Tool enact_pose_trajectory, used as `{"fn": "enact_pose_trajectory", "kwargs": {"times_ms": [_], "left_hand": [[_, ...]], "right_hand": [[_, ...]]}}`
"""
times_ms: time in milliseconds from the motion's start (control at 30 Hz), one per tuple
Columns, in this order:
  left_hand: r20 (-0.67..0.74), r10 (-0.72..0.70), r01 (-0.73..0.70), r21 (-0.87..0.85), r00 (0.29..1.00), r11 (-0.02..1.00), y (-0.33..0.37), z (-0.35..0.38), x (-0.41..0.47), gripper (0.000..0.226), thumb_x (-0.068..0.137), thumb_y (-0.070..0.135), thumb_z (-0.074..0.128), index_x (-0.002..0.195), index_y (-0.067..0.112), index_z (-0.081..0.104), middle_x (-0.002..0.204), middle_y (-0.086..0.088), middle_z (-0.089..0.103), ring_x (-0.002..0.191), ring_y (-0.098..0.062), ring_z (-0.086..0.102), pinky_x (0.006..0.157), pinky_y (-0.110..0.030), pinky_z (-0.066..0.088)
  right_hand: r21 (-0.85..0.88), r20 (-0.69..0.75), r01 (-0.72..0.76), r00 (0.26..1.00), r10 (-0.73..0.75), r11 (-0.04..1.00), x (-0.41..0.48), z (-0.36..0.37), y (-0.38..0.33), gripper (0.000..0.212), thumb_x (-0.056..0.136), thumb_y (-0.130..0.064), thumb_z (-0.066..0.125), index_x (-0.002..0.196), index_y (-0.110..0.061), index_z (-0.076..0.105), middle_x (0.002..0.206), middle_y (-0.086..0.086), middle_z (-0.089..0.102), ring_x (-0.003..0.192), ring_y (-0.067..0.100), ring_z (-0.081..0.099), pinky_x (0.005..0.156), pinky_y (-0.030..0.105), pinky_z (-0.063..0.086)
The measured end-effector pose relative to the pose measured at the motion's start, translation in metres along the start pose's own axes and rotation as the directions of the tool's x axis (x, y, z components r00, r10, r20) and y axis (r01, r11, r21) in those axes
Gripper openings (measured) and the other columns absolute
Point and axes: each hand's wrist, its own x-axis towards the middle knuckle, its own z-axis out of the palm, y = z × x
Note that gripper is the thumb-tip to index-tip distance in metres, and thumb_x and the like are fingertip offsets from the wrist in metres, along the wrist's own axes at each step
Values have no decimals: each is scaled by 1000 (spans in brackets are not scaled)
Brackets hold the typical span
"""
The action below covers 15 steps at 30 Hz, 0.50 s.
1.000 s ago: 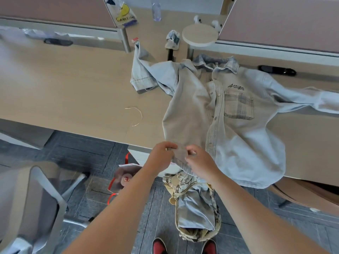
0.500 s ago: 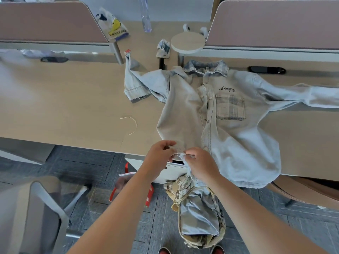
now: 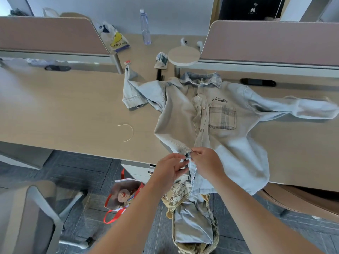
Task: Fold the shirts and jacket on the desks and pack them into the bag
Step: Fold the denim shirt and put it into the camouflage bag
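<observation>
Over the near edge of the desk (image 3: 73, 110) the jacket (image 3: 229, 143) lies spread; the bag (image 3: 192, 226) stands on the floor below. My left hand (image 3: 170, 169) and right hand (image 3: 207, 164) pinch the jacket's bottom placket: fastening, I judge. Next, sleeves fold in.

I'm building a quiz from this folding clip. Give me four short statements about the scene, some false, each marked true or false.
1. The left hand and the right hand both pinch the lower front edge of the jacket. True.
2. The jacket is already folded. False: it lies spread on the desk, sleeves out.
3. The camouflage bag on the floor holds a pale garment. True.
4. The water bottle lies on its side. False: it stands upright at the desk's far end.
</observation>
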Motion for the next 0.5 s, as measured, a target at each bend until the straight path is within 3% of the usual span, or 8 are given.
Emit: {"fn": "enact_pose_trajectory", "kwargs": {"times_ms": [67,133,233,300,400,500], "left_hand": [[26,8,-6,-51,1000,999,-6,5,2,25,97,-5,41,96,0,66,120,-18,68,119,-27,63,103,-42,51],[47,24,-19,-106,999,994,-12,9,7,23,96,-2,42,96,2,65,123,-12,69,125,-23,59,105,-39,48],[45,59,-49,-202,997,978,-13,15,7,25,93,4,47,113,3,61,124,-7,66,124,-18,58,101,-34,46],[-4,101,-100,-161,995,982,-11,16,4,29,97,2,43,121,3,59,111,-3,67,108,-11,62,99,-27,45],[-38,188,-190,-43,981,981,-2,8,-4,16,91,4,48,100,0,60,97,-7,60,95,-10,63,106,-27,43],[-60,227,-226,32,972,974,11,-3,-9,18,91,3,47,102,-2,60,108,-13,65,104,-19,65,111,-36,42]], "right_hand": [[-30,2,31,1000,-31,999,-2,-3,-1,29,99,-25,55,124,-20,70,71,-10,62,53,1,51,52,19,36],[-30,12,49,999,-48,998,-3,-6,0,28,100,-27,56,123,-22,71,76,-9,63,51,-2,45,50,14,31],[-14,-1,46,999,-46,999,-6,-9,-2,24,99,-27,58,117,-22,74,83,-8,70,55,-1,51,51,15,33],[-9,-15,28,1000,-28,1000,-8,-10,-3,22,99,-24,57,112,-22,75,79,-7,70,53,2,52,49,16,34],[26,-17,-4,1000,4,1000,-11,-9,-8,23,99,-24,54,113,-22,72,92,-5,73,72,8,65,56,22,41],[77,-22,-23,999,25,997,-17,-6,-18,23,99,-26,54,112,-22,73,94,0,76,88,21,71,70,30,52]]}}
